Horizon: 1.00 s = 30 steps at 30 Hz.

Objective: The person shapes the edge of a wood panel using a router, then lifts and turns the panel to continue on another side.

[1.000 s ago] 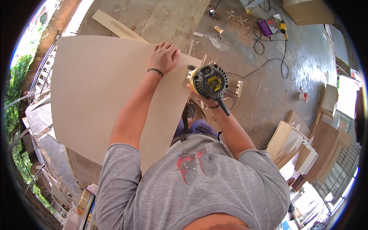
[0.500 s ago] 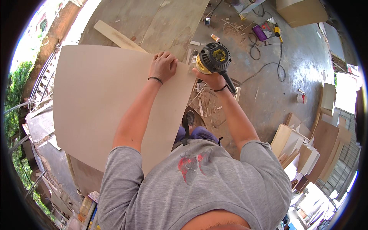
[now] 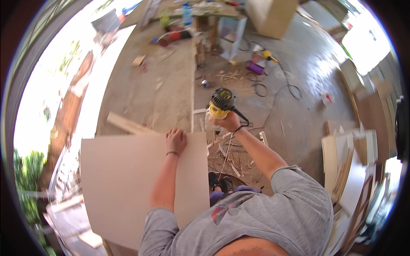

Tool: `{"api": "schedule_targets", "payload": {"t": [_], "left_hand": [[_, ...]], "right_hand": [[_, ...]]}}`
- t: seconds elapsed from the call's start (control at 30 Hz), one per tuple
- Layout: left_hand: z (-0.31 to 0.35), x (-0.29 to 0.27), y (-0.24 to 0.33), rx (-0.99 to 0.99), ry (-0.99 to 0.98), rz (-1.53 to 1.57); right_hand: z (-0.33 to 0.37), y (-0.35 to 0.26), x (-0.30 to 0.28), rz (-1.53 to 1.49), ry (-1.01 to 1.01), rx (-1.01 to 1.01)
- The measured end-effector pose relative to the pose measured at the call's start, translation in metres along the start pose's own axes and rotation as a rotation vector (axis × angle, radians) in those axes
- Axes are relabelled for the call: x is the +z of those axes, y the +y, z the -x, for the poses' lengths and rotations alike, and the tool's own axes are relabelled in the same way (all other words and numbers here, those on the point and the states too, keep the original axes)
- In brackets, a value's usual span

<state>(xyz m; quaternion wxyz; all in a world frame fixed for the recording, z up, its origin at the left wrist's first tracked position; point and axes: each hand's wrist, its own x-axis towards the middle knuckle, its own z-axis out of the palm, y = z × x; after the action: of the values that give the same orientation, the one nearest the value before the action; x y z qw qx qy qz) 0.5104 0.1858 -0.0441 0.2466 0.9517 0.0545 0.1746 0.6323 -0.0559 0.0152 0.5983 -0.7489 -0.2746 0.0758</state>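
A large pale panel (image 3: 124,183) lies flat in front of me on the left. My left hand (image 3: 176,142) is closed at the panel's far edge, with its fingers curled over that edge. A yellow and black trim router (image 3: 223,101) stands upright near the far right corner of the panel. Wrapped round its lower body is my right hand (image 3: 229,122). The router's clear base is partly hidden by my fingers, and I cannot tell whether it touches the panel edge.
A wood strip (image 3: 128,123) sticks out beyond the panel's far edge. Wood scraps (image 3: 230,160) litter the floor near my feet. Farther right lie a purple box (image 3: 255,67) and a looped black cable (image 3: 294,91). Boards (image 3: 348,158) lean at the right.
My view has tilted up, bringing the far work surface into sight, so the panel and hands sit lower in the picture. Both hands keep their holds.
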Motion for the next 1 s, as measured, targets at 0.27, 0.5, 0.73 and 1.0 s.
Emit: {"api": "schedule_targets", "payload": {"t": [0.27, 0.5, 0.73, 1.0], "left_hand": [[0.008, 0.013, 0.010, 0.150, 0.185, 0.129], [0.001, 0.000, 0.290, 0.693, -0.234, 0.752], [0.013, 0.037, 0.430, 1.033, -0.645, 0.979], [0.058, 0.088, 0.524, 1.144, -0.907, 1.197]], "right_hand": [[0.119, -0.037, -0.079, 0.279, 0.332, 0.017], [0.238, -0.060, -0.118, 0.313, 0.653, 0.095], [0.314, -0.068, -0.163, 0.464, 0.977, 0.011], [0.396, -0.062, -0.210, 0.467, 1.252, 0.126]]}}
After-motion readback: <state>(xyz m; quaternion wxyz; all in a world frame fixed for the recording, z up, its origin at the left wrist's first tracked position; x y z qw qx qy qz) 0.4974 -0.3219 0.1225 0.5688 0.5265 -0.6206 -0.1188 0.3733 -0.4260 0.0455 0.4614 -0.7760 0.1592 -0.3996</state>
